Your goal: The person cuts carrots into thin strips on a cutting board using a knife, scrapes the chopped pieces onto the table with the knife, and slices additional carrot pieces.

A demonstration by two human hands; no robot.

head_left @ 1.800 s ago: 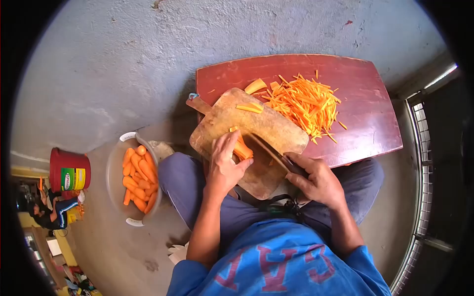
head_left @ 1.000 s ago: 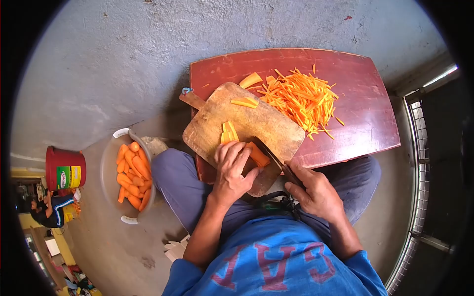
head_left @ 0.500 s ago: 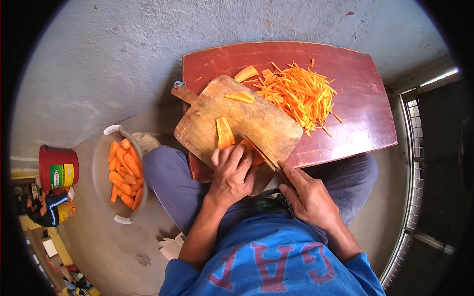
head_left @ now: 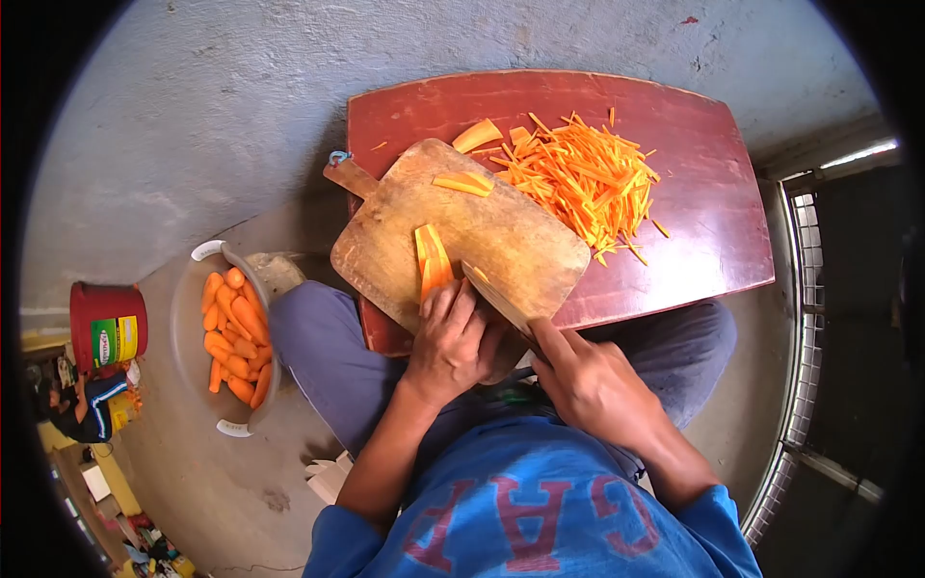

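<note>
The left hand (head_left: 449, 342) is holding carrot slices (head_left: 433, 258) against the cutting board (head_left: 385, 231), grip curled over them, apparently for steadiness; the right hand's (head_left: 597, 385) grip is wrapping closed around the knife's (head_left: 496, 297) handle, likely for control, while carrot strips (head_left: 593, 183) are lying on the surface (head_left: 708, 202)

Single head-worn view, forward and steeply down, near the lap.
</note>
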